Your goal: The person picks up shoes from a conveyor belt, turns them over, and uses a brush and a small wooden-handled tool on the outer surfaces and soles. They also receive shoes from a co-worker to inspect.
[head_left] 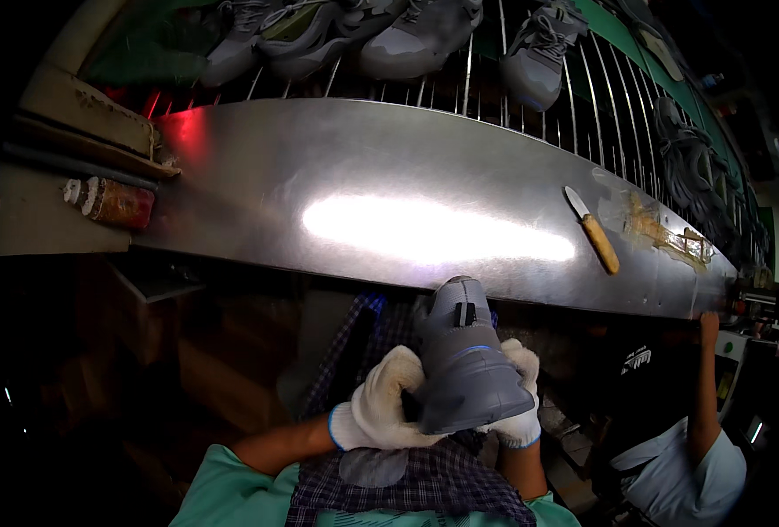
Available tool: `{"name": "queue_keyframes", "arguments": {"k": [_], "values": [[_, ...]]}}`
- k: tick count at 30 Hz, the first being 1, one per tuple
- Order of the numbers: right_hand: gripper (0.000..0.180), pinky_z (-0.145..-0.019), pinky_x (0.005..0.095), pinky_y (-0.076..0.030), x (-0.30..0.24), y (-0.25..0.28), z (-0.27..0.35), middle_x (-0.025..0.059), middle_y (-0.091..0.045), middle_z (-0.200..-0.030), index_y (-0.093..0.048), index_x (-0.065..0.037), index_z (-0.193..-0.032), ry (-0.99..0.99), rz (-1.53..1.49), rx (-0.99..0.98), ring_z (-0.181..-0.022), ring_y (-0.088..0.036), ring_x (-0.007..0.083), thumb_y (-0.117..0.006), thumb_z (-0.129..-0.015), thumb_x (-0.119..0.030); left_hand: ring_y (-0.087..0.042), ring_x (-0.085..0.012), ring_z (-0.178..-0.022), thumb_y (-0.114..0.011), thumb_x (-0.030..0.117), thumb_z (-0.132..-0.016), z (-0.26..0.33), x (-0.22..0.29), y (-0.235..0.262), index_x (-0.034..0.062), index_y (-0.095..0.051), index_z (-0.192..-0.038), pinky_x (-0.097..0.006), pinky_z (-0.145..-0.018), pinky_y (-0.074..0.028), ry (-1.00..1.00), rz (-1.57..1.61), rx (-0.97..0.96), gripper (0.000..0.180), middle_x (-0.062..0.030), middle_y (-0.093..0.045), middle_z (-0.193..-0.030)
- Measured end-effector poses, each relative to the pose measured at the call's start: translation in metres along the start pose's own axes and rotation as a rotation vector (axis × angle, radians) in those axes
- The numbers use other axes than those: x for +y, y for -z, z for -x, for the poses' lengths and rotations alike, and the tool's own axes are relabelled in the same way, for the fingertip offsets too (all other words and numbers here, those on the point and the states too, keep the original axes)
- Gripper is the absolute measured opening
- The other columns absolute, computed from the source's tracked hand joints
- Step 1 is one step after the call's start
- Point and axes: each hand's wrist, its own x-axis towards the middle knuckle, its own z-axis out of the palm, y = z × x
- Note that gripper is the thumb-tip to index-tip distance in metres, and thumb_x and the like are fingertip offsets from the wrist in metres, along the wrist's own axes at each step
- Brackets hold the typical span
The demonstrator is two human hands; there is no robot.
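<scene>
A grey sneaker (473, 378) is held in front of my body, one end pointing at the near edge of the metal bench (257, 167). My left hand (382, 400), in a white knit glove with a blue-edged cuff, grips the shoe's left side. On the other side my right hand (521, 400), gloved the same way, closes around it; the shoe hides some of its fingers. Whether the shoe's tip touches the bench edge, I cannot tell. A knife (593, 235) with a wooden handle lies on the bench, right of the shoe.
Beyond the bench, several grey sneakers (420, 39) rest on a rack of metal rods (596, 105). A stained red bottle (121, 204) lies at the left. Brownish tape (666, 233) sticks to the bench's right part. Another person (684, 461) is at the lower right, an arm reaching to the bench.
</scene>
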Motion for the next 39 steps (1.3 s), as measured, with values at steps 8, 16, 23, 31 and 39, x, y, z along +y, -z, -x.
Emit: {"name": "queue_keyframes", "arguments": {"k": [8, 16, 23, 31, 39], "values": [[0.119, -0.087, 0.0440, -0.056, -0.024, 0.003, -0.020, 0.0120, -0.060, -0.118, -0.055, -0.007, -0.135, -0.078, 0.399, -0.074, -0.103, -0.064, 0.0265, -0.105, -0.041, -0.060, -0.059, -0.0211, -0.084, -0.106, 0.040, -0.058, -0.012, -0.012, 0.022, 0.0019, -0.052, -0.111, -0.035, -0.070, -0.052, 0.066, 0.011, -0.064, 0.085, -0.0121, -0.056, -0.106], [0.094, -0.107, 0.0414, -0.055, 0.030, 0.016, 0.015, 0.0125, -0.073, -0.130, -0.062, 0.000, -0.144, -0.630, -0.260, -0.254, -0.124, -0.067, 0.0259, -0.105, -0.063, -0.021, -0.062, -0.0339, -0.131, -0.096, 0.043, -0.075, -0.066, 0.019, 0.098, -0.0007, -0.042, -0.159, -0.044, -0.108, -0.055, 0.373, -0.300, -0.505, 0.109, -0.0222, -0.055, -0.151], [0.070, -0.110, 0.0404, -0.052, -0.039, 0.025, -0.094, 0.0112, -0.064, -0.143, -0.059, -0.002, -0.146, 0.236, 0.377, -0.436, -0.129, -0.062, 0.0243, -0.088, -0.083, -0.014, -0.055, -0.0221, -0.130, -0.104, 0.026, -0.067, -0.141, 0.105, 0.092, -0.0006, -0.042, -0.151, -0.038, -0.115, -0.044, 0.312, 0.023, -0.510, 0.107, -0.0128, -0.061, -0.136], [0.055, -0.104, 0.0372, -0.054, -0.224, 0.073, -0.179, 0.0168, -0.064, -0.143, -0.051, -0.001, -0.154, 0.271, 0.198, -0.087, -0.123, -0.067, 0.0292, -0.051, -0.109, -0.033, -0.075, -0.0312, -0.108, -0.100, 0.017, -0.068, -0.187, 0.153, 0.050, 0.0113, -0.040, -0.151, -0.041, -0.094, -0.062, -0.397, -0.296, -0.012, 0.103, -0.0171, -0.068, -0.122], [0.058, -0.103, 0.0477, -0.053, -0.270, 0.062, -0.293, 0.0249, -0.073, -0.123, -0.071, -0.007, -0.129, 0.247, 1.090, -0.198, -0.117, -0.069, 0.0420, -0.048, -0.107, -0.054, -0.068, -0.0378, -0.120, -0.094, 0.031, -0.071, -0.255, 0.132, 0.044, 0.0120, -0.047, -0.149, -0.046, -0.107, -0.054, -0.148, -0.447, 0.049, 0.093, -0.0213, -0.064, -0.135]]}}
